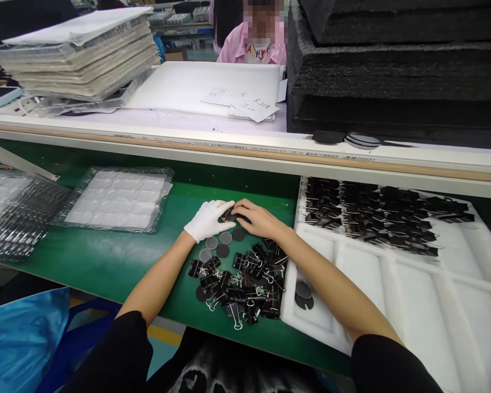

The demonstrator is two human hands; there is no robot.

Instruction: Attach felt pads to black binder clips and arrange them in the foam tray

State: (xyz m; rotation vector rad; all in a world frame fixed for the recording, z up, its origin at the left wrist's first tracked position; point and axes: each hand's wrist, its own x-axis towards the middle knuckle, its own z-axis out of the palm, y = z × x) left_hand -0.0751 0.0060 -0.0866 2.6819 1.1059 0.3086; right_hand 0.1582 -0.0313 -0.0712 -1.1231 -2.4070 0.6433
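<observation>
My left hand (208, 219), in a white glove, and my bare right hand (257, 218) meet over the green work surface (106, 256). Together they pinch a small black part (230, 215) between their fingertips. Just below them lie several round grey and black discs (219, 245). Nearer to me sits a heap of black binder clips (245, 284) with silver handles. Both forearms stretch out from black sleeves.
A white foam tray (413, 284) at right holds rows of black clips at its far end and black discs (303, 293) at its near left. Clear plastic blister trays (118, 199) lie at left. A raised shelf (245, 147) crosses ahead; a person in pink sits beyond.
</observation>
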